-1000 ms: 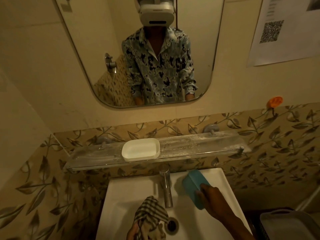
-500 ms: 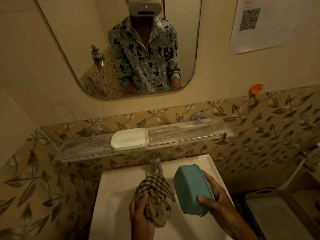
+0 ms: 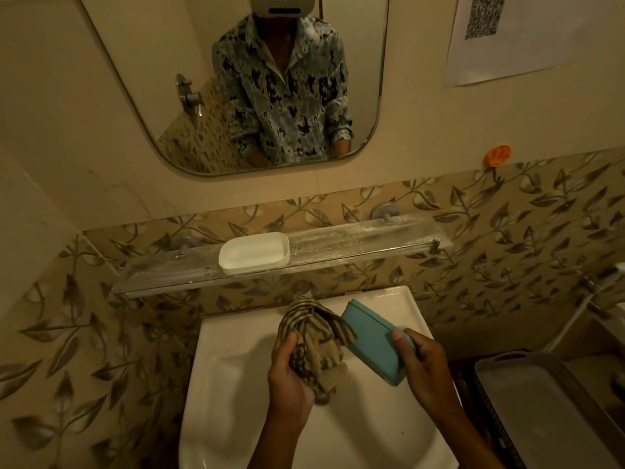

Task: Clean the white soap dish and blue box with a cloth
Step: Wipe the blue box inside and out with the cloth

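In the head view, your left grip (image 3: 291, 370) is curled round the checked cloth (image 3: 314, 340). The cloth is bunched over the sink (image 3: 236, 350), and its upper folds touch the left end of the blue box (image 3: 368, 340). Your right grip (image 3: 426, 363) clasps the near right end of that box with the thumb on its upper face, holding it tilted above the basin. The white soap dish (image 3: 253, 253) sits well apart on the glass shelf (image 3: 372, 238) against the far wall, left of centre.

The box looks like thin, stiff plastic. It is probably light and slippery if wet, so hold it by one short end while you wipe the long faces, then turn it to reach the covered end. The cloth is soft and should wrap round corners easily. The dish is likely just as light and could skid along the shelf, so lifting it by its long sides seems safer.

You cannot tell whether the box's open side or a lid faces you. Your right fingers under the box are hidden. The tap (image 3: 302, 288) is mostly behind the cloth, and the grey basket (image 3: 541, 401) on the right is cut off by the frame.
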Action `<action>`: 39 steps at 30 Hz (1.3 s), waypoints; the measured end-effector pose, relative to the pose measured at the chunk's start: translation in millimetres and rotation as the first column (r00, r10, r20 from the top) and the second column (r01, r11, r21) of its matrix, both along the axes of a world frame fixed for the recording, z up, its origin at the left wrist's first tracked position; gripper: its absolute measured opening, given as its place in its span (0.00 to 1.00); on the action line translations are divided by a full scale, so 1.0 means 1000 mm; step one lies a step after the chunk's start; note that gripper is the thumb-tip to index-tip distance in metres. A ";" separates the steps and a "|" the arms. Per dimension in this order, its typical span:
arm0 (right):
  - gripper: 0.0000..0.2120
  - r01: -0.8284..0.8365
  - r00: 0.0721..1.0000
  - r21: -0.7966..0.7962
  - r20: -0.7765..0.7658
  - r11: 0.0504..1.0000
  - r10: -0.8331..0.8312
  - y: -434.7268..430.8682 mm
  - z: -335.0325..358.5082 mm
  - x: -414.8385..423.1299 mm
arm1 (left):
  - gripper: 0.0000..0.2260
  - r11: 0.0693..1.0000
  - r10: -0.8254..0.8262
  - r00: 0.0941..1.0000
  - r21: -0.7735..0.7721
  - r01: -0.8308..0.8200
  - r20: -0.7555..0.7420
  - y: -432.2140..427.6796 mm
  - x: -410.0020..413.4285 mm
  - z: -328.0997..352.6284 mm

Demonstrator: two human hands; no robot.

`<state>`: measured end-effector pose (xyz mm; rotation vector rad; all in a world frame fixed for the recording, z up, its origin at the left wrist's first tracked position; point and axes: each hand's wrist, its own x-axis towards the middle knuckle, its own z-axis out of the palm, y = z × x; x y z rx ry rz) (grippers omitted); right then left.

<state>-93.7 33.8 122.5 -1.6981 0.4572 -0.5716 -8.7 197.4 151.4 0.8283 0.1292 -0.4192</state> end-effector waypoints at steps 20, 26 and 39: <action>0.32 0.270 0.962 0.189 -0.008 0.944 -0.273 0.014 -0.007 0.023 | 0.24 0.396 -0.582 0.500 0.761 -0.514 0.641 -0.068 -0.076 0.004; 0.29 0.286 0.958 0.176 -0.016 0.942 -0.288 0.006 0.012 0.023 | 0.20 0.349 -0.472 0.624 0.782 -0.517 0.623 -0.054 -0.038 -0.012; 0.28 0.231 0.959 0.188 0.121 0.955 -0.255 0.005 0.014 0.020 | 0.24 0.406 -0.536 0.446 0.682 -0.608 0.717 -0.069 -0.073 -0.006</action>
